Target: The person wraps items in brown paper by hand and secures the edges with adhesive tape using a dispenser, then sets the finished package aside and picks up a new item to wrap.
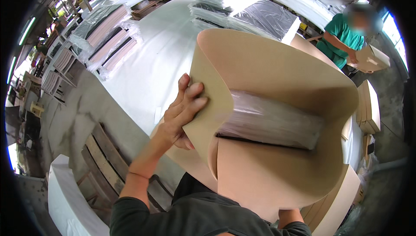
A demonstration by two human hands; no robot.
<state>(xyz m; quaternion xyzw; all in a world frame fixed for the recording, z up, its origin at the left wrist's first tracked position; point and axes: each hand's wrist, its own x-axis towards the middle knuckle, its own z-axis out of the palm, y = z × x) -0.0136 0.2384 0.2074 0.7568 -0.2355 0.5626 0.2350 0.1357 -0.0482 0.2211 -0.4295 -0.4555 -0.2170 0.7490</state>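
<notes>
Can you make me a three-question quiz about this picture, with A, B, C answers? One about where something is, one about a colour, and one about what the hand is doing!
1. Where is the clear plastic-wrapped bundle?
A. Inside the curved brown cardboard sheet
B. On the wooden pallet
C. In the co-worker's hands

2. What colour is the co-worker's shirt?
A. Red
B. Yellow
C. Green

3. What is the person's left hand doing?
A. Hanging free
B. Gripping the cardboard's edge
C. Resting flat on the long white table

Answers: 1 A, the cardboard wraps around the bundle. 2 C, the shirt is plainly green. 3 B, the fingers curl over the sheet's left edge.
</notes>
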